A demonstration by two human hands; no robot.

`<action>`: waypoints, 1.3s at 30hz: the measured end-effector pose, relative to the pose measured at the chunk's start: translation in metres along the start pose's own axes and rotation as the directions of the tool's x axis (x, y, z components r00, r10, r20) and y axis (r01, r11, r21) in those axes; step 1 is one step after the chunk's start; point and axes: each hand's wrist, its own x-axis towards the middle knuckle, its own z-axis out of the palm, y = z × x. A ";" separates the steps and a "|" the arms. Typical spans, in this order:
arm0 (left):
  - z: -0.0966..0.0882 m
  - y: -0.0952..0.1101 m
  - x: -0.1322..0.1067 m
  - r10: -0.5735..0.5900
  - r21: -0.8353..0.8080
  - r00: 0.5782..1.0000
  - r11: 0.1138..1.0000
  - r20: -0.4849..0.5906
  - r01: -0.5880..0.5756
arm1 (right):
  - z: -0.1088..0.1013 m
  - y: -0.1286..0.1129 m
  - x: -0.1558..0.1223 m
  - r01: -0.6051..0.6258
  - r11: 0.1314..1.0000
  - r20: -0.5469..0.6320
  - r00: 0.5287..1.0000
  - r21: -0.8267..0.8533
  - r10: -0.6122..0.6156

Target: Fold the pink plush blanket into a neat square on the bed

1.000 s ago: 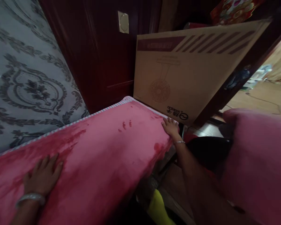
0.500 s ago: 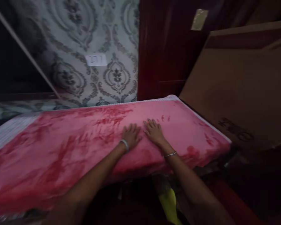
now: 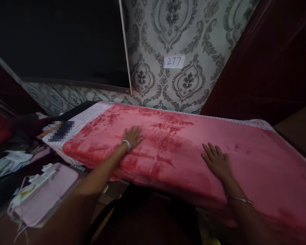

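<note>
A pink plush blanket [image 3: 173, 149] lies spread over a long raised surface, with a striped white edge along its far side. My left hand [image 3: 133, 136] rests flat on the blanket toward its left part, fingers stretched out, a pale bangle on the wrist. My right hand [image 3: 216, 161] lies flat on the blanket further right, fingers spread, with a thin bracelet on the wrist. Neither hand holds anything.
Patterned grey wallpaper [image 3: 178, 30] with a small label reading 277 [image 3: 173, 61] is behind. A dark panel [image 3: 56, 37] fills the upper left. A dark red wooden door [image 3: 270, 68] stands at right. A pink flat item with a white power strip [image 3: 40, 177] lies lower left.
The view has swung left. Both hands were side by side half a second ago; now they have slid apart over the blanket, left hand leftward, right hand rightward.
</note>
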 end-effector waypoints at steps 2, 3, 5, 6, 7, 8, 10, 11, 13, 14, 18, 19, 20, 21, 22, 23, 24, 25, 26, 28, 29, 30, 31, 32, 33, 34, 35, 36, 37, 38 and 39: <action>-0.006 -0.054 -0.010 -0.180 0.025 0.980 0.983 -0.088 0.183 | 0.003 0.000 -0.001 0.006 1.000 -0.010 1.000 -0.004 -0.006; -0.009 -0.073 -0.014 -0.221 0.029 0.969 0.974 -0.107 0.225 | 0.004 0.000 -0.002 0.005 1.000 -0.014 1.000 -0.002 -0.005; -0.013 -0.096 -0.016 -0.265 0.030 0.954 0.962 -0.143 0.272 | 0.005 0.002 -0.002 -0.005 1.000 -0.009 1.000 0.014 0.005; -0.015 -0.100 -0.015 -0.264 0.030 0.953 0.962 -0.152 0.271 | 0.004 0.003 -0.001 -0.013 0.999 0.002 1.000 0.030 0.013; -0.015 -0.100 -0.011 -0.257 0.028 0.953 0.964 -0.160 0.265 | 0.003 0.004 0.001 -0.023 0.998 0.016 1.000 0.052 0.022; -0.015 -0.098 -0.006 -0.246 0.025 0.955 0.967 -0.167 0.254 | 0.000 0.004 0.005 -0.038 0.996 0.027 0.999 0.081 0.036; -0.015 -0.089 0.008 -0.212 0.017 0.961 0.976 -0.176 0.218 | -0.008 0.001 0.019 -0.071 0.987 0.017 0.997 0.147 0.069; -0.014 -0.081 0.016 -0.191 0.012 0.965 0.980 -0.180 0.196 | -0.013 -0.003 0.029 -0.081 0.981 -0.009 0.996 0.177 0.084; -0.012 -0.057 0.035 -0.130 -0.001 0.975 0.991 -0.182 0.132 | -0.023 -0.014 0.052 -0.080 0.975 -0.080 0.992 0.206 0.098; -0.011 -0.040 0.043 -0.066 -0.012 0.982 0.998 -0.174 0.065 | -0.026 -0.021 0.063 -0.070 0.977 -0.107 0.990 0.201 0.093; -0.001 0.060 0.075 0.397 -0.100 0.911 0.908 -0.110 -0.407 | -0.020 -0.047 0.089 -0.035 0.996 -0.067 0.997 0.084 0.041; 0.002 0.084 0.082 0.470 -0.115 0.877 0.870 -0.101 -0.480 | -0.014 -0.050 0.090 -0.030 0.998 -0.045 0.998 0.046 0.032; 0.006 0.103 0.088 0.512 -0.123 0.855 0.846 -0.080 -0.518 | -0.008 -0.051 0.089 -0.026 1.000 -0.033 0.999 0.010 0.026; 0.009 0.114 0.095 0.537 -0.129 0.842 0.832 -0.056 -0.540 | -0.001 -0.051 0.088 -0.020 1.000 -0.031 0.999 -0.021 0.020; 0.011 0.118 0.100 0.544 -0.132 0.838 0.828 -0.040 -0.544 | 0.004 -0.049 0.086 -0.012 0.999 -0.040 0.999 -0.045 0.010; 0.013 0.113 0.106 0.538 -0.133 0.843 0.833 -0.028 -0.536 | 0.010 -0.046 0.084 -0.002 0.998 -0.055 0.998 -0.061 -0.001; 0.014 0.099 0.110 0.514 -0.131 0.858 0.849 -0.020 -0.512 | 0.014 -0.043 0.083 0.009 0.998 -0.071 0.997 -0.069 -0.014; 0.013 0.077 0.113 0.462 -0.125 0.887 0.879 -0.013 -0.459 | 0.017 -0.040 0.083 0.023 0.997 -0.085 0.996 -0.071 -0.029; 0.010 0.049 0.114 0.382 -0.113 0.924 0.918 -0.003 -0.380 | 0.020 -0.037 0.083 0.032 0.997 -0.095 0.995 -0.068 -0.039; 0.001 -0.019 0.111 0.133 -0.072 0.991 0.989 0.022 -0.131 | 0.025 -0.032 0.084 0.047 0.997 -0.100 0.994 -0.055 -0.052; -0.005 -0.056 0.106 0.024 -0.054 0.999 0.998 0.023 -0.023 | 0.027 -0.030 0.084 0.056 0.997 -0.098 0.993 -0.047 -0.060; -0.012 -0.091 0.099 -0.060 -0.040 0.998 0.997 0.022 0.061 | 0.030 -0.029 0.085 0.064 0.997 -0.097 0.993 -0.039 -0.068; -0.019 -0.124 0.091 -0.143 -0.028 0.990 0.989 0.010 0.143 | 0.032 -0.028 0.086 0.070 0.997 -0.100 0.992 -0.032 -0.073; -0.025 -0.154 0.082 -0.222 -0.018 0.975 0.975 0.000 0.222 | 0.033 -0.027 0.086 0.073 0.997 -0.109 0.991 -0.026 -0.076; -0.031 -0.180 0.074 -0.289 -0.010 0.957 0.957 -0.005 0.289 | 0.034 -0.027 0.087 0.076 0.997 -0.122 0.990 -0.022 -0.078; -0.037 -0.201 0.067 -0.343 -0.003 0.939 0.939 -0.009 0.343 | 0.035 -0.028 0.087 0.076 0.997 -0.134 0.988 -0.020 -0.077; -0.041 -0.217 0.064 -0.398 0.003 0.917 0.917 -0.010 0.398 | 0.034 -0.029 0.087 0.074 0.997 -0.141 0.987 -0.019 -0.076; -0.045 -0.226 0.065 -0.474 0.008 0.880 0.880 -0.020 0.475 | 0.033 -0.030 0.088 0.071 0.997 -0.142 0.987 -0.019 -0.073; -0.048 -0.229 0.070 -0.552 0.007 0.833 0.833 -0.046 0.553 | 0.032 -0.032 0.088 0.066 0.998 -0.139 0.988 -0.021 -0.068; -0.050 -0.224 0.080 -0.607 -0.001 0.790 0.793 -0.082 0.609 | 0.030 -0.034 0.087 0.058 0.998 -0.134 0.989 -0.023 -0.060; -0.050 -0.212 0.093 -0.617 -0.015 0.779 0.785 -0.112 0.619 | 0.028 -0.037 0.087 0.048 0.999 -0.128 0.991 -0.025 -0.050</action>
